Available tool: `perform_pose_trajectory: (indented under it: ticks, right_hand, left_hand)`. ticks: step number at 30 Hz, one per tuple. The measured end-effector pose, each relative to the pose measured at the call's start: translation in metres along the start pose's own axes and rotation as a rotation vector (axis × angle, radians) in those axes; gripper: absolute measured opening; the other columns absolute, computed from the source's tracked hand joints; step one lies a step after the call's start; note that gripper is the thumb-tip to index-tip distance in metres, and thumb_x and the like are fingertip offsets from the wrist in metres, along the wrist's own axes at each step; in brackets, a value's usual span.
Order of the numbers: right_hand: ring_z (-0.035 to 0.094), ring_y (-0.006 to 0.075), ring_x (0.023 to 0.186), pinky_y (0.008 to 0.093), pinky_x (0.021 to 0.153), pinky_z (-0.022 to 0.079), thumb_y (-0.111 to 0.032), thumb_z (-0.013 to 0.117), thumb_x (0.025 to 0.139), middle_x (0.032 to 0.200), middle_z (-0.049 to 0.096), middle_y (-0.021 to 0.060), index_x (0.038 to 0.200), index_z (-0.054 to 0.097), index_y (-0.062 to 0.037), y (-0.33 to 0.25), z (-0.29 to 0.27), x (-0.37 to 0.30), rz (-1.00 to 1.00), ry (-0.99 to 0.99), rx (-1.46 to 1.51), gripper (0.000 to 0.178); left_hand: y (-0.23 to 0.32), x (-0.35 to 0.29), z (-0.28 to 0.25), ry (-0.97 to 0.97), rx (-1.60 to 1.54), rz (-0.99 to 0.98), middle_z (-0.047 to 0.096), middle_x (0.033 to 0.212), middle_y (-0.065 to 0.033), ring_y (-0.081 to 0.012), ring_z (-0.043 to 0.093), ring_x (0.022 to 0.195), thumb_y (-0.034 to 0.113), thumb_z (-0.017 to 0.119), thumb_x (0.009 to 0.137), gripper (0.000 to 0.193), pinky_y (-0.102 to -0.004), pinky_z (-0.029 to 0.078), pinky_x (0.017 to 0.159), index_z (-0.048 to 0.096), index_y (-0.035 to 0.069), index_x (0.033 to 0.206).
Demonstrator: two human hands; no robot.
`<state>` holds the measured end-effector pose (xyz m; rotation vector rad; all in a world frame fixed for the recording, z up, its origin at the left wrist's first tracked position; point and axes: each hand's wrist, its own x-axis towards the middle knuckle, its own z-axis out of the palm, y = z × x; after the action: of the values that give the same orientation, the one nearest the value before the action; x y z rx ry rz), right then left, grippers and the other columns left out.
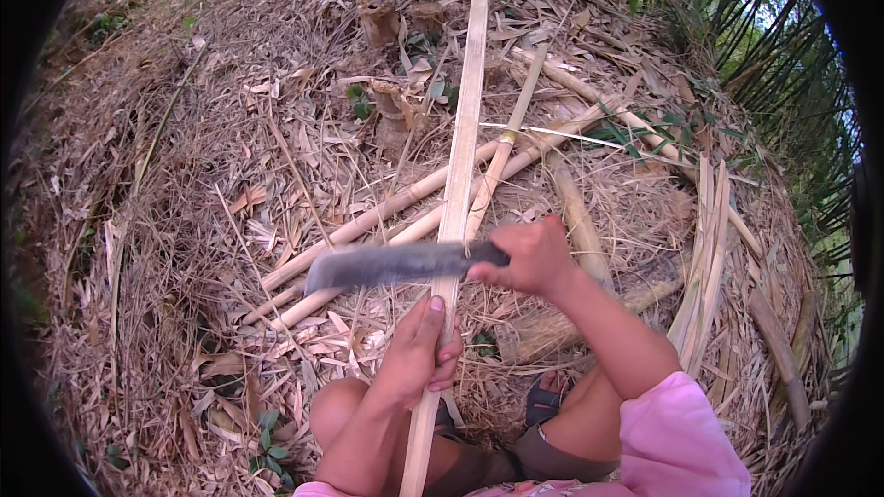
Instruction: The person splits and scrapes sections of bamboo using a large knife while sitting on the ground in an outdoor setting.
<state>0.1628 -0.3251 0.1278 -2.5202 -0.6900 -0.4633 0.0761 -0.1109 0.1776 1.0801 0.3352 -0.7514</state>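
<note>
The pale split-bamboo strip [468, 92] lies lengthwise ahead of the person, its long axis running from the lower edge up and away, with the far end leaning a little to the right; it passes over the crossed bamboo poles [387, 209], and whether it rests on them I cannot tell. The large knife [387, 265] crosses it almost square, its blade pointing left from the right hand [532, 256]; the blade is blurred, so whether its edge touches the strip or stands just above it is unclear.

The left hand [414, 357] is the nearer of the two to the strip and is closed around it from the left side; the thumb lies along the upper face, pointing away from the body toward the blade, while the other fingers come out on the right side, curled beneath; the thumb tip sits just on the body side of the blade, near it but apart in this view. The right hand is to the right of the strip and farther from the body than the left; its fingers are wrapped tight around the knife's dark handle, just beside the strip.

To the right of the right forearm lie more split lengths [707, 262]; a thick log [589, 317] lies below the right hand, on ground covered with dry leaves.
</note>
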Motion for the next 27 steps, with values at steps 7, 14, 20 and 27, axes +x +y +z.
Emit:
perform_pose_trajectory:
  ticks: [7,14,20,27]
  right_hand:
    - [0.066,0.0301,0.058,0.0442,0.053,0.049,-0.074,0.056,0.081,0.061,0.063,0.0096,0.06,0.062,-0.0098,0.055,-0.004,0.011,0.14,-0.01,-0.154,0.068]
    - [0.062,0.0333,0.056,0.0395,0.057,0.047,-0.067,0.047,0.092,0.06,0.063,0.0182,0.066,0.07,-0.0013,0.156,-0.061,0.01,0.841,0.311,0.089,0.075]
    - [0.065,0.0332,0.063,0.0434,0.06,0.05,-0.07,0.048,0.09,0.06,0.062,0.0175,0.079,0.073,-0.0049,0.082,-0.043,0.013,0.53,-0.054,0.094,0.071]
    - [0.064,0.0314,0.057,0.0434,0.053,0.05,-0.065,0.062,0.083,0.06,0.063,0.0092,0.065,0.064,-0.0081,-0.002,-0.021,0.026,0.08,-0.275,-0.042,0.06]
  left_hand:
    - [-0.003,-0.003,-0.006,-0.024,0.031,-0.019,0.038,0.06,-0.0013,-0.0087,0.028,0.036,0.042,0.033,0.107,0.036,-0.0242,0.026,0.033,0.043,0.009,0.099]
    - [-0.03,-0.027,-0.005,-0.246,0.104,-0.221,0.041,0.061,-0.0009,-0.0091,0.034,0.039,0.037,0.034,0.108,0.032,-0.0249,0.031,0.034,0.043,0.008,0.101]
    - [-0.019,0.012,-0.006,-0.184,0.028,-0.088,0.05,0.065,-0.0064,-0.0132,0.042,0.04,0.035,0.033,0.108,0.03,-0.028,0.041,0.037,0.046,0.008,0.104]
    - [0.006,0.021,-0.003,-0.11,-0.108,0.061,0.057,0.074,-0.0106,-0.0188,0.049,0.043,0.028,0.034,0.105,0.032,-0.031,0.043,0.04,0.049,0.003,0.12]
